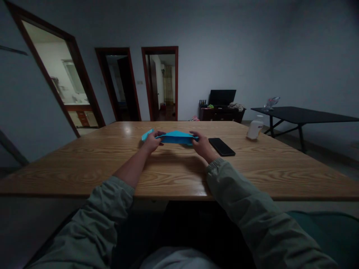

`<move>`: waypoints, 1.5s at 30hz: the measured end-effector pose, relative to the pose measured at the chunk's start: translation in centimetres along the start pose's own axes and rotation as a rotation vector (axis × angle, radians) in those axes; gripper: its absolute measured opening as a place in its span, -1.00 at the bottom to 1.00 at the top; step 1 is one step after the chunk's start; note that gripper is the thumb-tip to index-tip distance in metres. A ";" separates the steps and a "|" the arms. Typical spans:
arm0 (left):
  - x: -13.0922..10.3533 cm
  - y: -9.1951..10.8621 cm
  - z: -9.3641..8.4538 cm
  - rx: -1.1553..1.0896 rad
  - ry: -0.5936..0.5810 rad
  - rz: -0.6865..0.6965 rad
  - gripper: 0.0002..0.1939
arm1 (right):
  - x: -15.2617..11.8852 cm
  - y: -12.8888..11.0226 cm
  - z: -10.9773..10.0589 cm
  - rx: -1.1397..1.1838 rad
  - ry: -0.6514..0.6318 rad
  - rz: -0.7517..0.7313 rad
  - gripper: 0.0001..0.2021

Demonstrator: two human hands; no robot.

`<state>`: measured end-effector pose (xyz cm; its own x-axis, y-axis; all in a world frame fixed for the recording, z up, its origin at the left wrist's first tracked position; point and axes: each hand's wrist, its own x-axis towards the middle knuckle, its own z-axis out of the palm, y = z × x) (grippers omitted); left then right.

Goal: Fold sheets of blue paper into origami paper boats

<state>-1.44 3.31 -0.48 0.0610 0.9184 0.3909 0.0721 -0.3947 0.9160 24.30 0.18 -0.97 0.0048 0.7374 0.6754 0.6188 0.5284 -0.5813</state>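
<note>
A folded sheet of blue paper [177, 138] is held just above the wooden table, with a raised peak along its top edge. My left hand [153, 141] grips its left end, fingers closed round the edge. At the right end my right hand [199, 142] pinches the same paper. Behind my left hand a lighter blue piece [147, 134] sticks out; whether it belongs to the held paper I cannot tell. Just right of my right hand a black smartphone [221, 147] lies flat on the table.
On the wooden table [112, 172] a white bottle [255, 127] stands toward the right edge. Beyond it is a black table [305, 114]. A dark cabinet with a monitor [222, 97] stands against the far wall, right of several doorways.
</note>
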 end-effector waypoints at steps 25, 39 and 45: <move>-0.9 -2.8 -3.3 0.594 -0.554 -0.002 -0.70 | -2.7 2.1 -0.9 -0.298 -0.633 -0.264 -0.68; -1.4 -2.4 -2.7 0.851 -0.443 -0.027 -0.60 | -2.4 2.6 -0.8 -0.321 -0.488 -0.294 -0.85; -1.8 -1.7 -2.3 0.954 -0.449 0.117 -0.85 | -2.4 2.9 -0.6 -0.366 -0.491 -0.307 -0.87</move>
<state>-4.00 2.39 -2.53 0.4661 0.8559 0.2242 0.7819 -0.5170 0.3483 26.58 -0.28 -4.02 -0.5168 0.7276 0.4511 0.7610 0.6318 -0.1473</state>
